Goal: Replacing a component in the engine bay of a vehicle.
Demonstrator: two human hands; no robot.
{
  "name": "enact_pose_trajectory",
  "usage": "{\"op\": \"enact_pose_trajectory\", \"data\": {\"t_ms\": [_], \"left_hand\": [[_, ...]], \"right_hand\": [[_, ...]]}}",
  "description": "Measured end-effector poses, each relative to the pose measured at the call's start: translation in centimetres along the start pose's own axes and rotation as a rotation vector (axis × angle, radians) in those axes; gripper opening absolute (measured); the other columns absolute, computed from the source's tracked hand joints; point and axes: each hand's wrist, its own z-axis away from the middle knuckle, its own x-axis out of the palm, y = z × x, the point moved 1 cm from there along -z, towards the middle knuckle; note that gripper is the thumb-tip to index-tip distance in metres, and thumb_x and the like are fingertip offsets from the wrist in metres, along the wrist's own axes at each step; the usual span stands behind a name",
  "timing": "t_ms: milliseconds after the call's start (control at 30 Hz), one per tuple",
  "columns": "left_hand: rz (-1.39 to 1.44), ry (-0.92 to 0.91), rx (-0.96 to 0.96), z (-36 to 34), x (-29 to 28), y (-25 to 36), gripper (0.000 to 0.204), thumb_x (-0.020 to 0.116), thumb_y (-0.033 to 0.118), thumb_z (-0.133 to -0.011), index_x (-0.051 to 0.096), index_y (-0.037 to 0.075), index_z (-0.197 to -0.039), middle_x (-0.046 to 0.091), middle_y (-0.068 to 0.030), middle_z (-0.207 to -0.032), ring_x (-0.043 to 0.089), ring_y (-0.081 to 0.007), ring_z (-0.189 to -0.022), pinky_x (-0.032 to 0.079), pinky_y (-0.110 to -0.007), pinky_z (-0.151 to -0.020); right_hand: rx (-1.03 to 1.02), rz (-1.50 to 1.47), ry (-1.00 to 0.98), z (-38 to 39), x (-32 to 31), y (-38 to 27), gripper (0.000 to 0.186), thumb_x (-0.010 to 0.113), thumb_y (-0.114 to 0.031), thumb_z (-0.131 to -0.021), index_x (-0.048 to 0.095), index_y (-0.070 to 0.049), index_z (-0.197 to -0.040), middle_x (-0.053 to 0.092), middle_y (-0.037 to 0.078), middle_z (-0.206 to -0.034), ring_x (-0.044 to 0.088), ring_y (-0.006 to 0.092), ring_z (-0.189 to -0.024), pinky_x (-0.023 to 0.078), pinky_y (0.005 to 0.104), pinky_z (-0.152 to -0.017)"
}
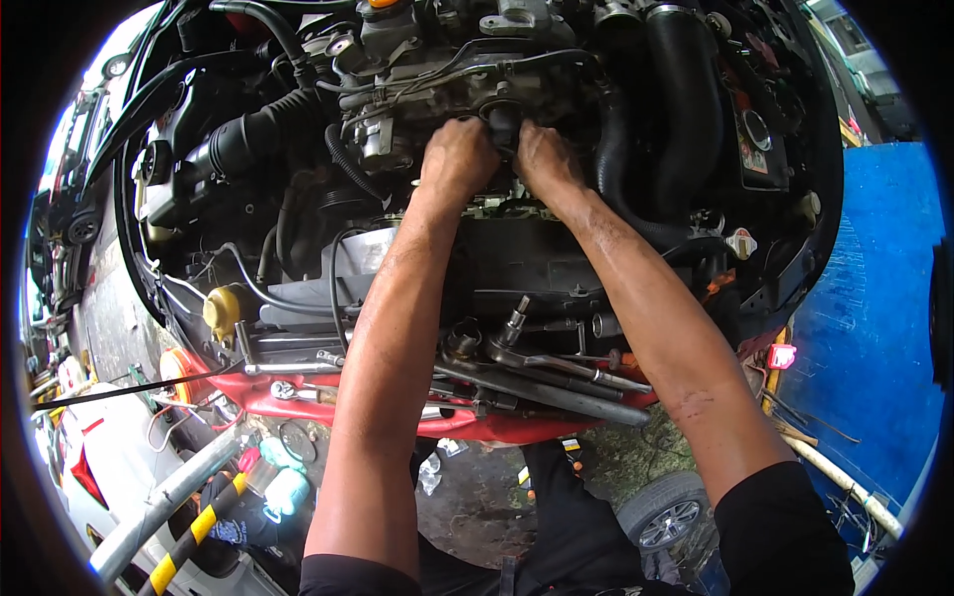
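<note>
Both my arms reach over the front of a car into its engine bay. My left hand (460, 159) is closed, knuckles up, at the near side of the engine (437, 84). Level with it, my right hand (547, 159) is closed too. Between the two fists sits a black rounded part (504, 123), close against the fingers of both. The fingertips are hidden, so what they grip cannot be made out. A ribbed black intake hose (253, 134) lies left of my hands, and a thick black hose (616, 139) runs down on their right.
Along the red front bumper (497, 427) lie several tools: a ratchet (288, 391), a socket on an extension (515, 320) and a long metal bar (556, 393). A yellow-capped reservoir (221, 310) stands at left. Below are a loose wheel (664, 512) and a striped pole (204, 531).
</note>
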Motion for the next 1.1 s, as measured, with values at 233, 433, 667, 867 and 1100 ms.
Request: {"op": "enact_pose_trajectory", "data": {"t_ms": [233,433,667,867,1100], "left_hand": [[0.002,-0.015,-0.011,-0.2,-0.2,0.1,0.024,0.062,0.020,-0.084,0.068,-0.003,-0.087,0.067,-0.0297,-0.083,0.066,-0.0477,-0.085,0.054,-0.052,-0.081],[0.040,0.085,0.072,-0.1,0.7,-0.3,0.022,0.062,0.018,-0.083,0.068,-0.003,-0.085,0.066,-0.0295,-0.082,0.066,-0.0468,-0.083,0.054,-0.052,-0.079],[0.084,0.071,0.019,-0.7,0.4,1.9,0.020,0.061,0.016,-0.082,0.068,-0.002,-0.083,0.067,-0.0288,-0.081,0.066,-0.0460,-0.083,0.054,-0.052,-0.078],[0.024,0.078,0.004,-0.6,-0.4,0.9,0.021,0.061,0.016,-0.082,0.069,-0.003,-0.084,0.067,-0.0289,-0.082,0.067,-0.0458,-0.085,0.054,-0.051,-0.080],[0.001,0.071,-0.001,-0.8,-0.1,0.7,0.021,0.062,0.017,-0.083,0.068,-0.003,-0.083,0.067,-0.0286,-0.083,0.066,-0.0457,-0.084,0.054,-0.052,-0.079]], "right_hand": [[-0.049,0.066,-0.026,0.4,-0.7,-0.3,0.021,0.050,-0.015,-0.092,0.065,0.000,-0.096,0.071,0.024,-0.091,0.071,0.0399,-0.090,0.059,0.0470,-0.078],[0.006,-0.021,-0.010,0.3,-0.3,0.3,0.028,0.046,-0.021,-0.095,0.067,-0.003,-0.095,0.071,0.023,-0.095,0.070,0.0407,-0.095,0.056,0.0465,-0.080],[0.056,-0.136,-0.056,-0.2,0.5,3.3,0.024,0.048,-0.017,-0.093,0.069,-0.005,-0.096,0.071,0.022,-0.097,0.070,0.0394,-0.093,0.057,0.0462,-0.078],[-0.003,-0.031,-0.071,0.7,-1.3,0.1,0.019,0.053,-0.013,-0.089,0.067,-0.001,-0.097,0.071,0.025,-0.093,0.070,0.0404,-0.091,0.058,0.0471,-0.079],[-0.072,0.031,-0.073,0.0,-1.3,0.7,0.022,0.051,-0.014,-0.090,0.064,0.001,-0.100,0.069,0.028,-0.092,0.070,0.0402,-0.092,0.057,0.0485,-0.080]]}}
